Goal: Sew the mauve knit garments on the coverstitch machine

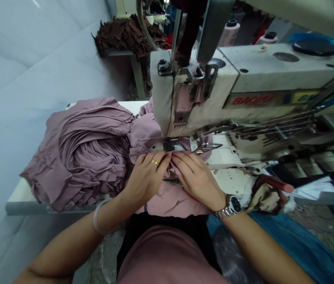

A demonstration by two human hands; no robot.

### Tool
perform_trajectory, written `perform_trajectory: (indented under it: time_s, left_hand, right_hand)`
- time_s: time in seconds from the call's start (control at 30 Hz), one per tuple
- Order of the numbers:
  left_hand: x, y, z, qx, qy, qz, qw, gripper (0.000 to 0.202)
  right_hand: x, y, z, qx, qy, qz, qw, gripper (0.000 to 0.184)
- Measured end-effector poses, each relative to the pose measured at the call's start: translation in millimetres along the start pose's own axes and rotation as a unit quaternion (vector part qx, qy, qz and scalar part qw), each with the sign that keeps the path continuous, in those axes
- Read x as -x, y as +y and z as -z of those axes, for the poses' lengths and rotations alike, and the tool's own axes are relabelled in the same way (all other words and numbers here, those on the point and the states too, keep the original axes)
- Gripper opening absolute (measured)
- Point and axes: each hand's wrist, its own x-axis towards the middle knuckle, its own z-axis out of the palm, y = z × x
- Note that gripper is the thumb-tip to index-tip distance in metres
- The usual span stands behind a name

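Just in front of the needle area of a white sewing machine [162,94], both my hands meet on a piece of mauve fabric [145,136]. My left hand [149,171], with a ring on one finger, presses its fingertips onto the fabric from the left. From the right, my right hand [199,175] pinches a fold of the same fabric, its fingertips almost touching the left ones. The fabric runs under the machine head and out to the left. The edge at the needle is partly hidden by my fingers.
A big pile of mauve cut pieces [96,150] covers the table's left side. Pink cloth [169,201] lies at the front edge. A patterned rag [263,195] and an orange-red handle [281,184] sit to the right. Brown fabric pieces [125,35] are heaped behind.
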Motion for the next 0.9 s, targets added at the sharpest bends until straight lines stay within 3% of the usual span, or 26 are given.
perform_trajectory:
  time_s: [0.5,0.77,0.9]
  left_hand:
    - [-5.5,-0.9,-5.2,0.037,0.028,-0.003,0.999,0.04]
    - [4.7,-14.0,-2.2,0.055,0.076,-0.083,0.992,0.026]
    - [4.0,-16.8,-1.0,0.078,0.089,-0.093,0.989,0.021]
  right_hand:
    - [-7.8,-3.7,-3.5,0.029,0.006,-0.063,0.998,0.038]
    - [2.8,5.7,-5.8,-0.11,0.083,-0.014,0.99,0.024]
    - [2.5,3.8,-5.8,-0.1,0.087,0.003,0.991,0.022]
